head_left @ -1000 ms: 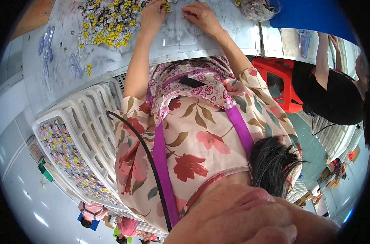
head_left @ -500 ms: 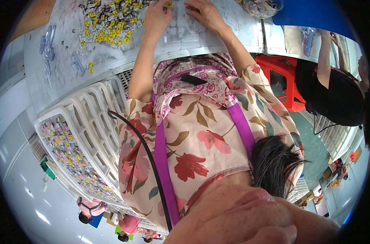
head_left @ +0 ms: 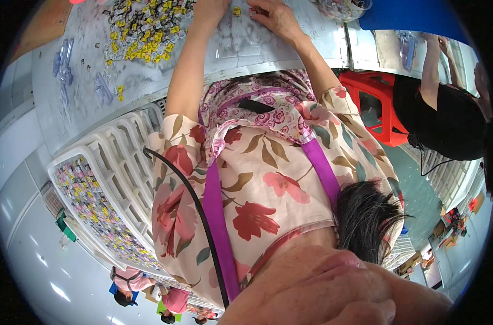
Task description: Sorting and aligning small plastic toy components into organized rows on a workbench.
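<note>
Many small pieces (head_left: 141, 33), illegibly marked

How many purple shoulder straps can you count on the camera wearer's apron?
2: the left strap, beside the black cable; the right strap, running toward the dark hair. Others may be hidden.

Small pieces (head_left: 146, 40) gleam like glossy plastic on smooth, smudged worktable (head_left: 252, 54). Tub (head_left: 360, 15) shines, clear plastic; stool (head_left: 386, 111) smooth moulded plastic; crates (head_left: 116, 189) white plastic. Apron (head_left: 279, 114), shirt (head_left: 257, 187) soft printed cloth.
</note>
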Demonstrator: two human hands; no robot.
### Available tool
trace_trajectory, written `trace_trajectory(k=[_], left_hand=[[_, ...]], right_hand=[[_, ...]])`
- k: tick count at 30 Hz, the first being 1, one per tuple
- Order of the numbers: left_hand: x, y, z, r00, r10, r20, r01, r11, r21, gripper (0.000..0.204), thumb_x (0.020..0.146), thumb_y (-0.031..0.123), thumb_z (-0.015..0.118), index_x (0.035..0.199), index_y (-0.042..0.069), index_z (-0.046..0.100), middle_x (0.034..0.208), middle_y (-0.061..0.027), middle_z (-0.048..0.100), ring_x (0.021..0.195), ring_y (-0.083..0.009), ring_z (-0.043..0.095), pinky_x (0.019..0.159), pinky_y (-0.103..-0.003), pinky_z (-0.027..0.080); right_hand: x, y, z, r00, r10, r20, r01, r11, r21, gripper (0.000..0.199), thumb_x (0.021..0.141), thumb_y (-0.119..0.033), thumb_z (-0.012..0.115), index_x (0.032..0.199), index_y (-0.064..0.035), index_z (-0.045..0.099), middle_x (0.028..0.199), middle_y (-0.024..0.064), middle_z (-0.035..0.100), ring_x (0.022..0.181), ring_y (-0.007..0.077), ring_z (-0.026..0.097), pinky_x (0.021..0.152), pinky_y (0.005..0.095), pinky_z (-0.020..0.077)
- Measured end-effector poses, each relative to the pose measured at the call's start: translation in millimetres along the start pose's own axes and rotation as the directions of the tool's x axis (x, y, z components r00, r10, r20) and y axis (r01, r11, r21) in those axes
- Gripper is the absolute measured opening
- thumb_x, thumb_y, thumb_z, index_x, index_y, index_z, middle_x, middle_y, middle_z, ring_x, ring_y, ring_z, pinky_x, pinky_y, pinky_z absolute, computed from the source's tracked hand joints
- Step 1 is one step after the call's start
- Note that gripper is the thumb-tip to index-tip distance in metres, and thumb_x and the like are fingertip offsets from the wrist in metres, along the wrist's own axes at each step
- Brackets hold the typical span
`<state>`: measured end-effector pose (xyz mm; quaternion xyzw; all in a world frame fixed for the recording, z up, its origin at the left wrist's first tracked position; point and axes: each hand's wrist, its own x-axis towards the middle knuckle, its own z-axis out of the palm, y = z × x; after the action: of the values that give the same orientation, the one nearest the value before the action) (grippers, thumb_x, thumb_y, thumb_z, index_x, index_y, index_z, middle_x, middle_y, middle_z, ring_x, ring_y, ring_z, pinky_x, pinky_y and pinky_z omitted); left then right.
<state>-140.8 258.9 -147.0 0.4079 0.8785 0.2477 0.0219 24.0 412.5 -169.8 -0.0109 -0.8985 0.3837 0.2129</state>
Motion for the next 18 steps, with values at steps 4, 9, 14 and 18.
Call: trace_trajectory(k=[4, 9, 14, 18], left_hand=[[-0.4, -1.8, -4.5, 0.998, 0.050, 0.042, -0.049, 0.998, -0.038, 0.017, 0.087, 0.011, 0.056, 0.095, 0.000, 0.068, 0.091, -0.0273, 0.069, 0.089, -0.0466, 0.066, 0.076, -0.054, 0.051], [-15.9, -17.5, -5.7, 0.982, 0.127, 0.142, -0.141, 0.986, 0.092, 0.016, 0.083, 0.010, 0.061, 0.093, 0.000, 0.068, 0.088, -0.0253, 0.067, 0.090, -0.0441, 0.066, 0.079, -0.053, 0.051], [-31.4, -7.7, -11.8, 0.970, 0.168, 0.176, -0.175, 0.984, 0.025, 0.021, 0.081, 0.011, 0.067, 0.100, 0.002, 0.073, 0.095, -0.0212, 0.067, 0.095, -0.0401, 0.065, 0.084, -0.050, 0.052], [-28.0, -5.1, -9.8, 0.965, 0.180, 0.190, -0.187, 0.982, 0.020, 0.023, 0.081, 0.011, 0.070, 0.102, 0.002, 0.074, 0.098, -0.0199, 0.068, 0.097, -0.0386, 0.065, 0.086, -0.049, 0.052]], right_hand=[[-1.5, 2.2, 4.7, 0.998, 0.058, 0.004, -0.058, 0.998, -0.014, 0.033, 0.092, -0.019, 0.070, 0.121, -0.0023, 0.066, 0.102, 0.0190, 0.067, 0.096, 0.0390, 0.065, 0.082, 0.0470, 0.0517], [2.6, 2.0, 8.8, 0.999, -0.044, -0.016, 0.042, 0.991, -0.129, 0.028, 0.092, -0.020, 0.068, 0.116, -0.0042, 0.068, 0.105, 0.0173, 0.068, 0.097, 0.0386, 0.065, 0.084, 0.0464, 0.0519], [4.4, 2.5, 15.7, 0.990, -0.137, -0.032, 0.123, 0.951, -0.284, 0.024, 0.093, -0.025, 0.066, 0.111, -0.0089, 0.069, 0.107, 0.0134, 0.069, 0.105, 0.0350, 0.064, 0.100, 0.0509, 0.0441], [7.3, 1.0, 21.9, 0.998, -0.061, 0.004, 0.060, 0.964, -0.260, 0.024, 0.093, -0.026, 0.067, 0.110, -0.0094, 0.069, 0.107, 0.0122, 0.069, 0.108, 0.0336, 0.063, 0.105, 0.0546, 0.0391]])
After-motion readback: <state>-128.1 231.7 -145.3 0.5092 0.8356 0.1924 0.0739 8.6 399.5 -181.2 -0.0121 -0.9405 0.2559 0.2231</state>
